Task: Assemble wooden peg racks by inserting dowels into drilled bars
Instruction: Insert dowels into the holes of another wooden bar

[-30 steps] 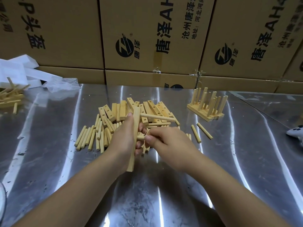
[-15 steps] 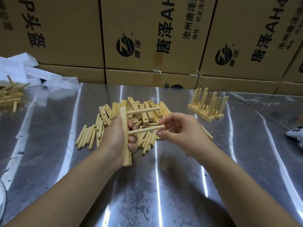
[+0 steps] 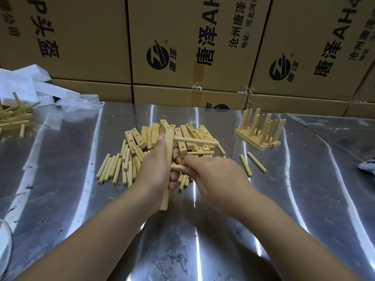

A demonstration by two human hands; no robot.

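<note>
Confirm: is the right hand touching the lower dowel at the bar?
Touching. Head view: the right hand pinches the lower dowel with its fingertips, the dowel's other end against the bar gripped by the left hand.

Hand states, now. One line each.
Left hand: grips the drilled bar, with one dowel sticking out near its top.
Right hand: pinches a second dowel, its end at the bar.

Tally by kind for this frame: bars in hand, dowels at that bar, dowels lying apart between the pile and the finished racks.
Bar in left hand: 1
Dowels at it, upper dowel and lower dowel: 2
Stray dowels: 2
Total: 5
</note>
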